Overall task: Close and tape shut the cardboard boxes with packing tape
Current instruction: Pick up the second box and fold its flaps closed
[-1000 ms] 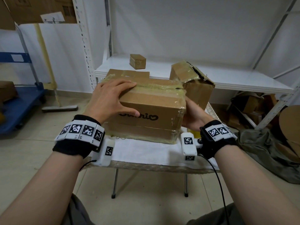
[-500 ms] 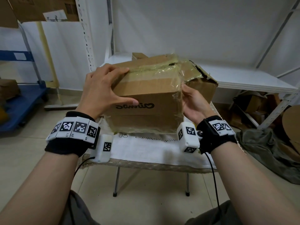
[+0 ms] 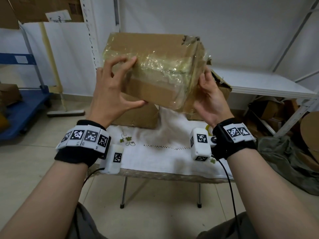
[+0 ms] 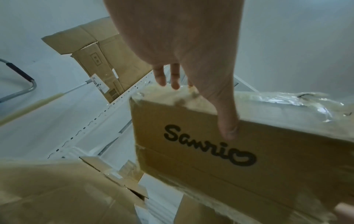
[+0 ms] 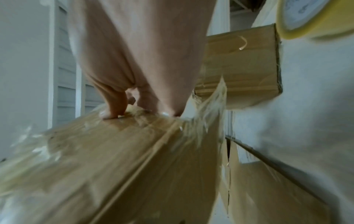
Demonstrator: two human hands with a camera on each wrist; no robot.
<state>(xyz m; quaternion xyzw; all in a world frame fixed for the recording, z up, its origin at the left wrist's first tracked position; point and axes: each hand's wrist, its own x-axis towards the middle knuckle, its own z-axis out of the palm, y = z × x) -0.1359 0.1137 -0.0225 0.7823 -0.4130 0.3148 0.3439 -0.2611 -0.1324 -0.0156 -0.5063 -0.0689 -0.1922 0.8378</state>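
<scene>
Both hands, left hand (image 3: 110,99) and right hand (image 3: 209,99), hold the taped box (image 3: 155,69) in the air above the counter (image 3: 172,152), fingers curled round its ends. This box looks sealed; another box (image 3: 222,87) behind seems still open.

Three cardboard boxes are showing up close: the taped box (image 3: 155,66), a second box (image 3: 138,116) and a torn box (image 3: 222,87). One tape roll (image 5: 298,30) and two hands are showing too — left hand (image 3: 110,94), right hand (image 3: 208,97).

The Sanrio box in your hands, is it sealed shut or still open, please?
Shut: the Sanrio box has its flaps closed under wrinkled tape, held aloft between the left hand and right hand.
</scene>
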